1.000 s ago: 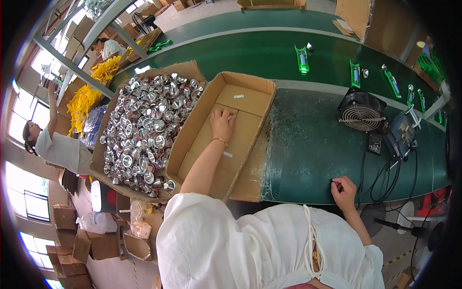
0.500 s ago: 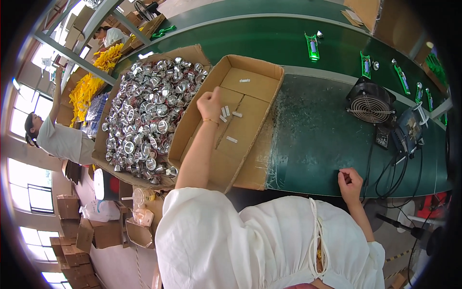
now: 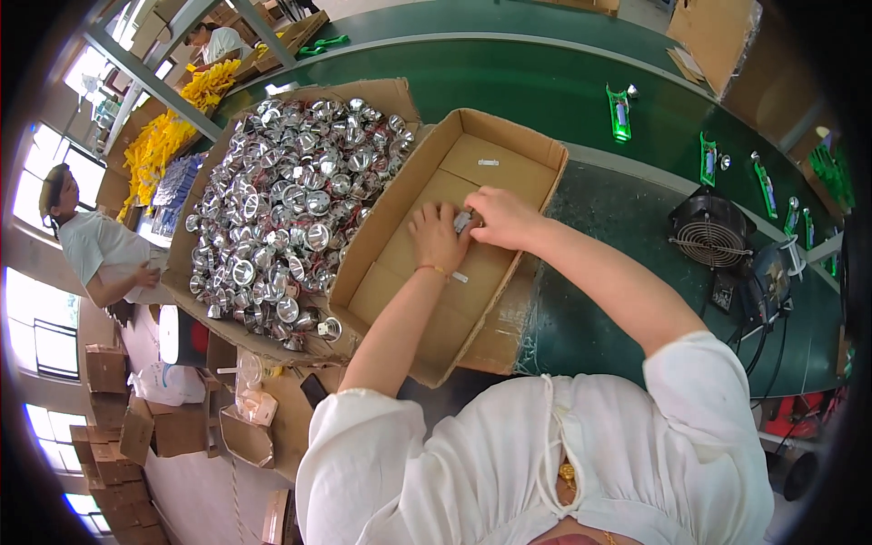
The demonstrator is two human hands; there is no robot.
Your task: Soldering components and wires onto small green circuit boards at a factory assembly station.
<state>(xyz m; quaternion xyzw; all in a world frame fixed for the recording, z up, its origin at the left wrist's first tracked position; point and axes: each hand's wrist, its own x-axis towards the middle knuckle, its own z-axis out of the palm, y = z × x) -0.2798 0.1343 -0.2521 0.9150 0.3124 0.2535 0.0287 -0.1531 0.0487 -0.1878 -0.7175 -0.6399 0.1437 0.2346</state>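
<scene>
Both of my hands meet inside a shallow cardboard tray [image 3: 386,286]. My left hand [image 3: 438,240] has its fingers curled against a small cluster of white-grey pieces [image 3: 463,221]. From the other side, my right hand [image 3: 502,218] closes thumb and fingers on the same cluster. My fingers partly cover these pieces, so their exact kind is unclear. One small white strip [image 3: 489,163] lies apart at the tray's far end, and another white strip [image 3: 460,277] lies nearer me, beside my left wrist.
Left of the tray stands a big carton heaped with shiny reflector cups [image 3: 300,204] on wires. A black fan [image 3: 710,227] sits on the green bench at right. Green lamp pieces [image 3: 619,113] lie on the conveyor beyond. Co-workers [image 3: 95,241] are at far left.
My right hand has come from the bench edge into the tray to meet my left hand. The loose white pieces in the middle are now gathered between my fingers.
</scene>
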